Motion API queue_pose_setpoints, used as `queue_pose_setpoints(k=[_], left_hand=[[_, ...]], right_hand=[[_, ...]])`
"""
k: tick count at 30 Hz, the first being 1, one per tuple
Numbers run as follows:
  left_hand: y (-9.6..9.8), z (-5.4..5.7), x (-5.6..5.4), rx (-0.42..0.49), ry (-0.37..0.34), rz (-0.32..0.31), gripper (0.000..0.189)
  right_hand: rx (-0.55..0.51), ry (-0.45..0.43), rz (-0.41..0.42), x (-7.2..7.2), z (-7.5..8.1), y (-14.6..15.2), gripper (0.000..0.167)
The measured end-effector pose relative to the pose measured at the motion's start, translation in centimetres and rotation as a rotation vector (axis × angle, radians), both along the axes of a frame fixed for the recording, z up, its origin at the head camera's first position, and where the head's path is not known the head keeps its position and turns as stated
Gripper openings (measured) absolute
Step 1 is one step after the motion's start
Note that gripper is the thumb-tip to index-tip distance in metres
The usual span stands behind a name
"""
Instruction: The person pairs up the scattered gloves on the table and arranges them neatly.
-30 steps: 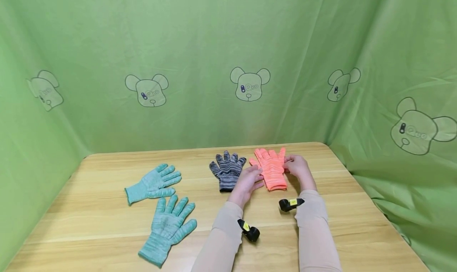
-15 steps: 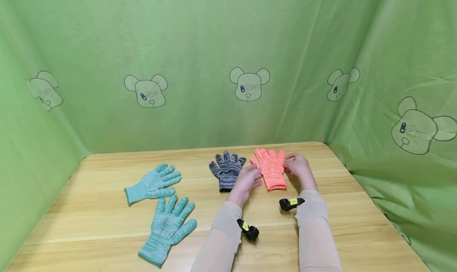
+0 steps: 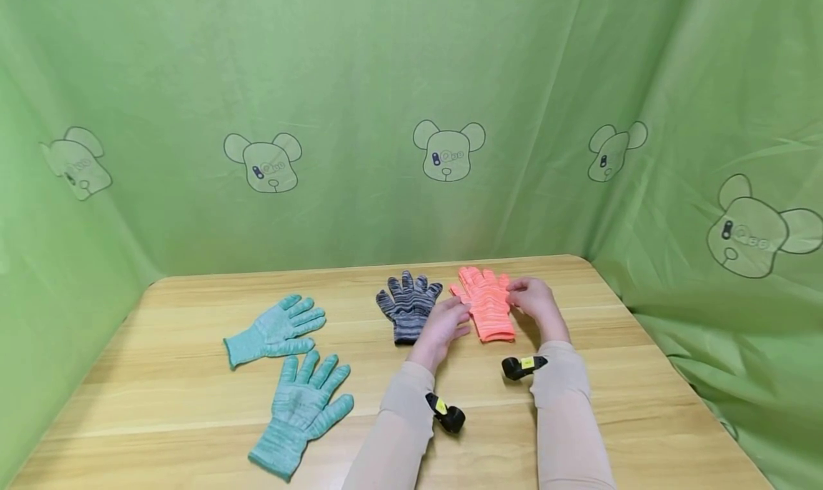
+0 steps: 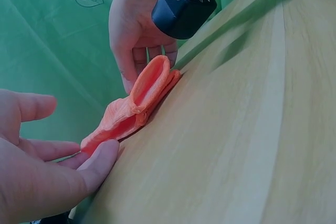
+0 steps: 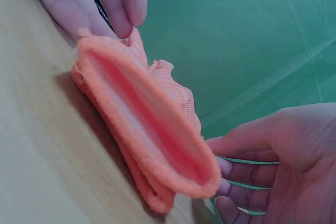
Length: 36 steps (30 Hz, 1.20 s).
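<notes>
Two orange knit gloves (image 3: 491, 308) lie one on top of the other near the table's back right, fingers pointing away; both cuffs (image 5: 152, 124) show in the right wrist view. My left hand (image 3: 442, 331) pinches their left edge, thumb and fingertips either side of the fabric in the left wrist view. On the opposite edge, my right hand (image 3: 539, 306) holds the side between thumb and fingers. A grey-black striped glove (image 3: 411, 306) lies flat just left of my left hand, partly covered by it.
Two teal gloves lie spread apart on the left: one farther back (image 3: 273, 333), one nearer (image 3: 302, 411). Green curtains (image 3: 360, 211) with bear-head prints surround the wooden table (image 3: 193, 404). A black camera (image 3: 450, 418) is strapped to each wrist.
My right hand has shifted slightly left, and the right-side finger of the orange gloves has moved inward with it. My left hand stays nearly still. The other gloves have not moved.
</notes>
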<state>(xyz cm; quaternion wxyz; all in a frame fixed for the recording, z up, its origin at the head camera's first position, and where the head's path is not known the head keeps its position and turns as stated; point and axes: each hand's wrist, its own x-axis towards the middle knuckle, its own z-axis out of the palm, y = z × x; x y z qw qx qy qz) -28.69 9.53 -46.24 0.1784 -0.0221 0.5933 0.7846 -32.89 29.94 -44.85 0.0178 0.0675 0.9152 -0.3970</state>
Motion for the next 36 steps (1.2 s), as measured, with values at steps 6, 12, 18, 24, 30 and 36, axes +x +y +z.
queue_pose_setpoints(k=[6,12,18,24,30,36], left_hand=[[-0.03,0.26,0.05,-0.001,0.034,0.057,0.055],[0.03,0.52,-0.03,0.018,0.074,0.053,0.051],[0.12,0.38,-0.01,0.015,0.091,-0.02,0.051],[0.2,-0.02,0.14,-0.037,0.103,-0.116,0.049],[0.3,-0.31,0.22,-0.085,0.083,-0.142,0.049],[0.26,-0.4,0.12,-0.095,0.076,-0.147,0.049]], right_hand=[[0.004,-0.005,-0.004,-0.07,0.1,-0.01,0.033],[-0.008,-0.001,-0.007,-0.12,0.24,-0.11,0.032],[-0.01,0.004,0.026,-0.14,0.15,-0.15,0.033],[0.013,-0.037,0.137,-0.08,-0.02,-0.14,0.039],[0.052,-0.053,0.172,0.03,0.0,-0.12,0.042],[0.066,-0.077,0.16,0.08,0.1,-0.25,0.04]])
